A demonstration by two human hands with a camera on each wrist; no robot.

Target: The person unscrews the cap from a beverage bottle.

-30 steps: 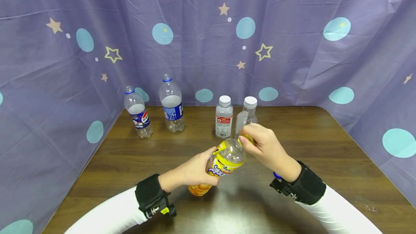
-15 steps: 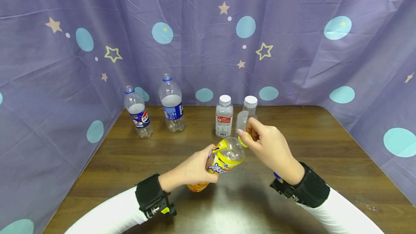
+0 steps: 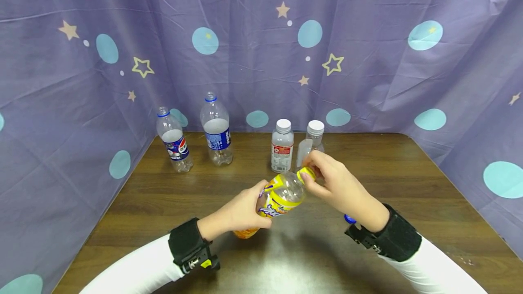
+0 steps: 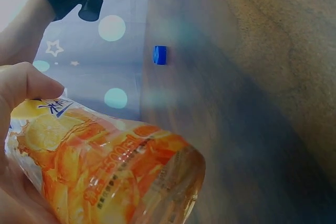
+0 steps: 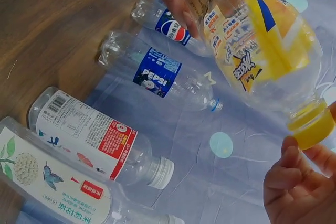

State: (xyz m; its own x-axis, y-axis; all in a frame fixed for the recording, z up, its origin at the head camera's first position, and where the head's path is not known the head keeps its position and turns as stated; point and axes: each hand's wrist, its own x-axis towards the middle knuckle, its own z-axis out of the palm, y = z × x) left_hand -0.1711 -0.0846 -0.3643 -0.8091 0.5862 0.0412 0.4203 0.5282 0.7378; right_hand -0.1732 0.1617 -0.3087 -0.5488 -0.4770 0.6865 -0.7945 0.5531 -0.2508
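A: Where is the clear plastic bottle with the yellow-and-orange label (image 3: 281, 196)?

B: Above the brown wooden surface (image 3: 408, 185), near its front middle, tilted so the neck points up and away from the person. The left hand (image 3: 241, 212) has its fingers and thumb wrapped round the labelled body, a firm grip; the left wrist view shows the orange base sticking out past the palm.

A: And the right hand (image 3: 339, 185)?

B: Its fingertips pinch the yellow screw cap (image 3: 307, 174) at the bottle's mouth. The right wrist view shows the cap sitting on the neck with fingers curled against it.

A: What else is there?

B: Four bottles stand along the back edge: a clear bottle with a Pepsi label and blue neck ring (image 3: 174, 139), a taller clear bottle with a blue label (image 3: 215, 129), a small clear bottle with a white cap and red-and-white label (image 3: 282, 146), and another white-capped clear bottle (image 3: 313, 137) just behind the right hand. A small blue cap (image 3: 349, 218) lies on the surface by the right wrist. A purple curtain printed with stars and blue dots (image 3: 367, 58) hangs behind.
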